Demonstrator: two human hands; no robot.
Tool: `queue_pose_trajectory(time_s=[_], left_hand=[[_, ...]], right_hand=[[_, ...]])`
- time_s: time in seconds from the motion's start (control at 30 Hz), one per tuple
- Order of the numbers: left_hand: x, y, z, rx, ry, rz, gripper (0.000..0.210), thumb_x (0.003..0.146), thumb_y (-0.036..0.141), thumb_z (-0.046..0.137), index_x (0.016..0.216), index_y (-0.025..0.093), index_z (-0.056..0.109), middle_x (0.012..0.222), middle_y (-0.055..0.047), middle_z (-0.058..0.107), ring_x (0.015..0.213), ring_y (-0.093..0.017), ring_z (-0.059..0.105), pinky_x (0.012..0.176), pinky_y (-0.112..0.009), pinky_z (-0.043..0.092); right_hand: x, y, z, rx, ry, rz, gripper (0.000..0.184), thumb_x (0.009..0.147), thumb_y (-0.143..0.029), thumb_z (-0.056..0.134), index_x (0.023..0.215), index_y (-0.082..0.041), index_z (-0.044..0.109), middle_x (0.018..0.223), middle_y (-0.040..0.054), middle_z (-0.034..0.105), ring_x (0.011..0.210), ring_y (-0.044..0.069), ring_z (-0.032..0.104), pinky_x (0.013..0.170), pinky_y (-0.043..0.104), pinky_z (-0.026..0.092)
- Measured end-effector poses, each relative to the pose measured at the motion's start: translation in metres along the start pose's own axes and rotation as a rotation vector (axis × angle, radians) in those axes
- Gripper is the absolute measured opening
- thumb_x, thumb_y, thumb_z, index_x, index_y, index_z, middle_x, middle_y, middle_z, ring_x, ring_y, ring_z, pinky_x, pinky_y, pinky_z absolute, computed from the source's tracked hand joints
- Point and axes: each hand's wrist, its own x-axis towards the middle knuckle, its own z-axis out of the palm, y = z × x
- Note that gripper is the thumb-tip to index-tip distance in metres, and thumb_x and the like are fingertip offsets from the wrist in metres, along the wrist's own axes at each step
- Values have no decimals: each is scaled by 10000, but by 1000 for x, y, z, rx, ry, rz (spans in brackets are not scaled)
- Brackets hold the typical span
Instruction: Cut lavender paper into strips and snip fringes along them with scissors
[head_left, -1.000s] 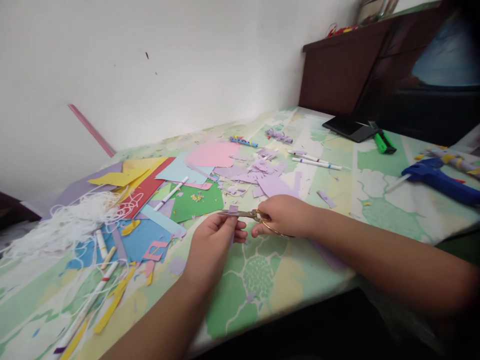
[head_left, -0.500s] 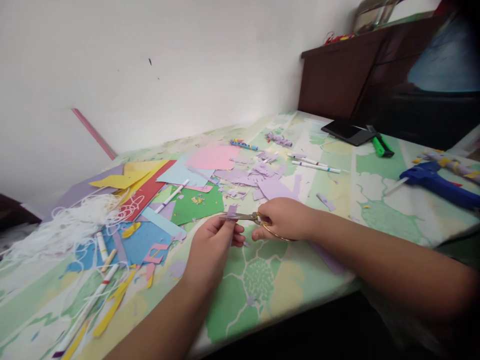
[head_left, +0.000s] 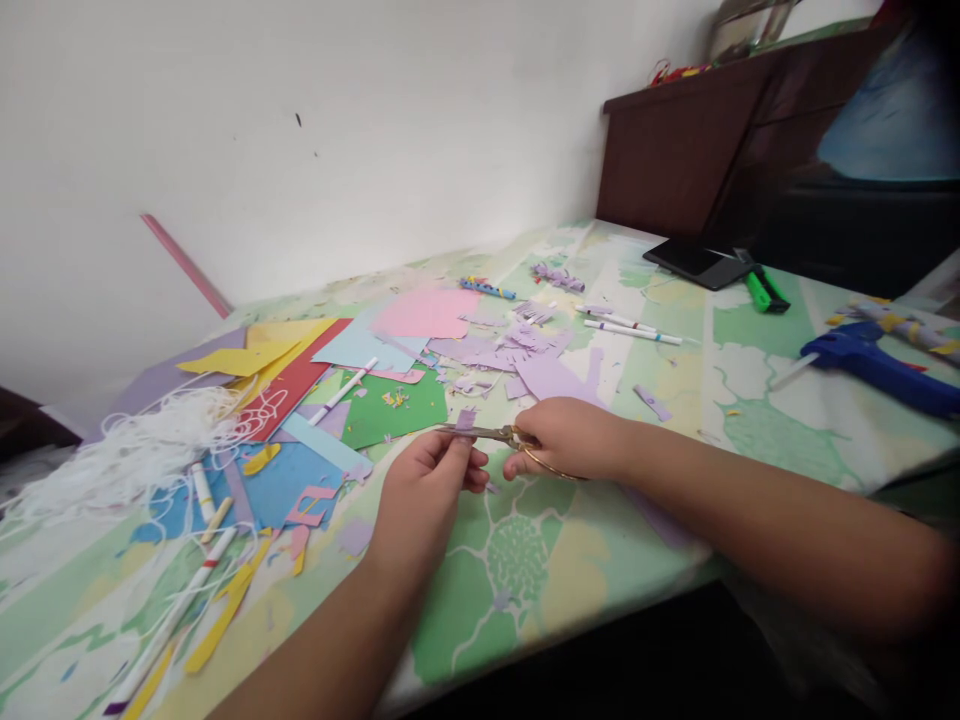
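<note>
My left hand pinches a small piece of purple paper between thumb and fingers. My right hand is closed round the gold handles of a pair of scissors. The blades point left and lie across the purple paper, close to my left thumb. Whether the blades are parted cannot be made out. Beyond my hands lie purple paper scraps, some with fringed edges, and a green sheet with tiny yellow bits on it.
White yarn is heaped at the left by coloured sheets and markers. A blue glue gun, a green box cutter and a dark phone or tablet lie at the right. A dark wooden cabinet stands behind.
Almost nothing differs. Both hands, the scissors and the purple paper keep nearly the same place, with only a slight shift of the view.
</note>
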Motion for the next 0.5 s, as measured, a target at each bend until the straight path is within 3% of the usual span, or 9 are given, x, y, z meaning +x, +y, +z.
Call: queue_pose_trajectory(time_s=[0.27, 0.5], left_hand=[[0, 2, 2, -57, 11, -76, 215, 640, 342, 494, 706, 147, 555, 587, 2, 565, 477, -99, 526, 508, -254, 445], [1, 2, 2, -76, 34, -63, 200, 639, 340, 504, 644, 143, 538, 567, 8, 554, 459, -95, 518, 489, -244, 440]], right_hand=[[1, 1, 0, -2, 60, 16, 545, 618, -656, 274, 607, -174, 530, 500, 17, 503, 434, 102, 391, 392, 198, 221], [-1, 4, 4, 28, 68, -1, 518, 621, -638, 298, 620, -171, 524, 512, 17, 502, 425, 95, 374, 387, 196, 213]])
